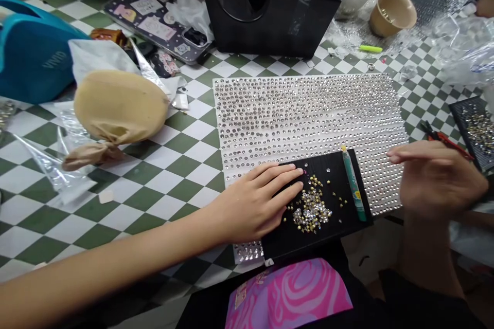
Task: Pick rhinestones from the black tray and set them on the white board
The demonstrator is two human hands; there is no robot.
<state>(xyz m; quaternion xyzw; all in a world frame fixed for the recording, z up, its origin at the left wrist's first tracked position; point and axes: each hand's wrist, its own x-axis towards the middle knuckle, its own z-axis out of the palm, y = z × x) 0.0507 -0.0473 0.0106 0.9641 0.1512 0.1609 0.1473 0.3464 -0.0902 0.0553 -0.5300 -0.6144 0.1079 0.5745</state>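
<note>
My left hand lies with its fingers stretched out over the left side of a black tray. Beside its fingertips is a loose heap of rhinestones, some silver side up and some gold. A green pen with a yellow tip rests along the tray's right side. Under the tray is a white sheet covered with rows of clear rhinestones. My right hand is raised over the sheet's right edge, apart from the tray. Motion blurs it, and its fingertips are hard to make out.
A black tape dispenser stands behind the sheet. To the left are a tied beige pouch and a teal VIVID object. A tan cup, red-handled pliers and another stone-filled tray sit at right.
</note>
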